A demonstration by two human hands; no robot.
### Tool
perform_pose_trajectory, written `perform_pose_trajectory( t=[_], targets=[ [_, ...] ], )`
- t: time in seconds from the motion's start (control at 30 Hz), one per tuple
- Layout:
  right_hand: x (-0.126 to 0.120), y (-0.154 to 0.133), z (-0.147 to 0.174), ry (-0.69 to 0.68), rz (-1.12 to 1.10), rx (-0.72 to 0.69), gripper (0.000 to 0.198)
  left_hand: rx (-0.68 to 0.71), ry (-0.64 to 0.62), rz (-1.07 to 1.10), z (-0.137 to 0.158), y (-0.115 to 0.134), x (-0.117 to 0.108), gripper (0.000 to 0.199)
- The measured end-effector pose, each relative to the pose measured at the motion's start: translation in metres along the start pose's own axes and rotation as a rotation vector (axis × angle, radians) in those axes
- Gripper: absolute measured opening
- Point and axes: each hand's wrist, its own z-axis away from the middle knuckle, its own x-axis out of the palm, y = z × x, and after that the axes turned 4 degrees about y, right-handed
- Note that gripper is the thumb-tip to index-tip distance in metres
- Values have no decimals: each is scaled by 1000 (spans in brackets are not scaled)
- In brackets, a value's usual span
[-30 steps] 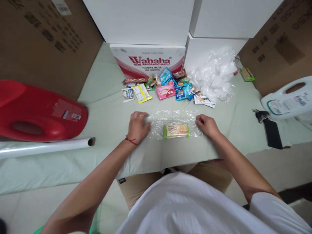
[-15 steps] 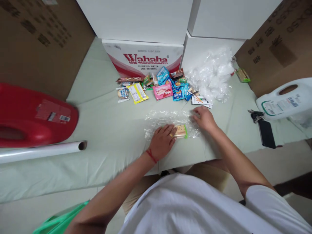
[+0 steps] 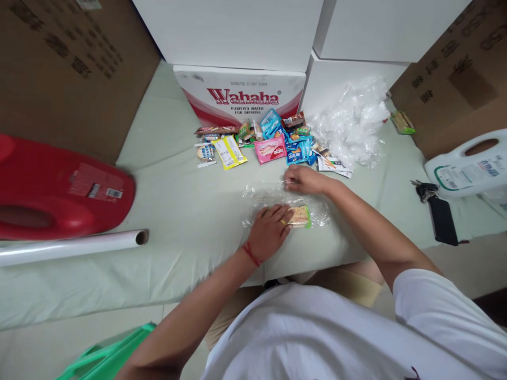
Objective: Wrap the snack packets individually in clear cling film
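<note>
Tablecloth (image 3: 289, 257) nearest, then the left hand (image 3: 270, 231), open and flat over the left end of the crackers (image 3: 301, 215), which lie on or in clear plastic (image 3: 319, 214), unclear which. Just beyond the crackers, the right hand (image 3: 301, 179) curls; whether it grips plastic, I cannot tell. Farther: snacks (image 3: 271, 150).

Crinkled clear plastic film (image 3: 319, 212) near the desk's (image 3: 222, 272) front edge shone in streaks; the packet (image 3: 301, 216) there looked like smooth plastic. Lightly creased, matt cloth (image 3: 174, 195) covered the desk. Toward its left edge, the red jug (image 3: 101, 177) was glossy plastic, the large box (image 3: 79, 89) matt brown cardboard.
</note>
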Motion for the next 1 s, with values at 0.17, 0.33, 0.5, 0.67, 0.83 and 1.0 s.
perform_pose_trajectory(
  t=[0.17, 0.33, 0.5, 0.67, 0.83, 1.0],
  targets=[
    [-7, -21, 22, 47, 17, -34, 17, 14, 8, -4, -1, 1, 0, 47],
    [2, -55, 57, 100, 46, -45, 25, 4, 75, -19, 9, 4, 1, 49],
    [23, -73, 86, 75, 100, -111, 31, 37, 295, 30, 33, -2, 1, 36],
    [42, -78, 100, 7, 233, -168, 32, -327, 571, -3, 39, -20, -1, 31],
    [47, -81, 102, -5, 296, -181, 33, -617, 576, 219, 17, -48, -6, 73],
    [47, -82, 102, 15, 217, -192, 30, -784, 350, 580, 7, -76, -21, 35]
  ],
)
